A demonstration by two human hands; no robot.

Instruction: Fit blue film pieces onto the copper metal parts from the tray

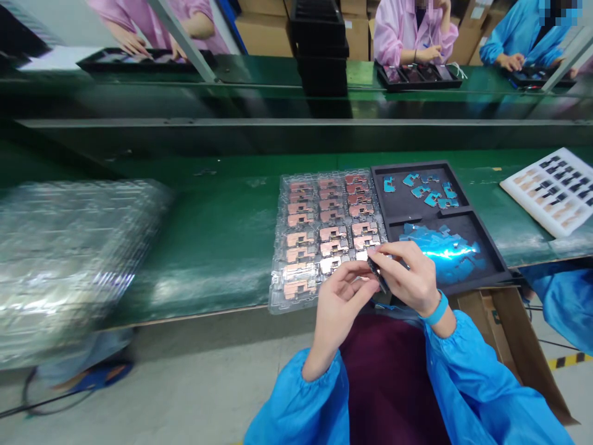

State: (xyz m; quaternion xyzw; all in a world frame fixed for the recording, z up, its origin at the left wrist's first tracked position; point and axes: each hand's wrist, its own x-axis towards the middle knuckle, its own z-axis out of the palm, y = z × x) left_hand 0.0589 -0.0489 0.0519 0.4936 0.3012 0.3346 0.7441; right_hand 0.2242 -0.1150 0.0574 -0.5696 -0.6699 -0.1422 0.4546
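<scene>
My left hand [340, 303] and my right hand [410, 278] meet just in front of the bench edge, both pinched on one small dark flat part [377, 275]. They hover over the near corner of a clear blister tray [278, 272] that holds several copper-coloured parts [332, 233]. To the right of it lies a black two-compartment tray [482, 238]. Its far compartment has several small blue pieces [428, 188]. Its near one holds a heap of blue film scraps [440, 247]. Blue sleeves cover both my arms, and a blue wristband is on my right wrist.
A stack of clear trays in plastic wrap [69, 259] sits at the left on the green bench [222, 222]. A white card of small parts [553, 188] lies far right. A cardboard box [514, 334] stands under the bench edge. People in pink and blue coats work at black trays across the line.
</scene>
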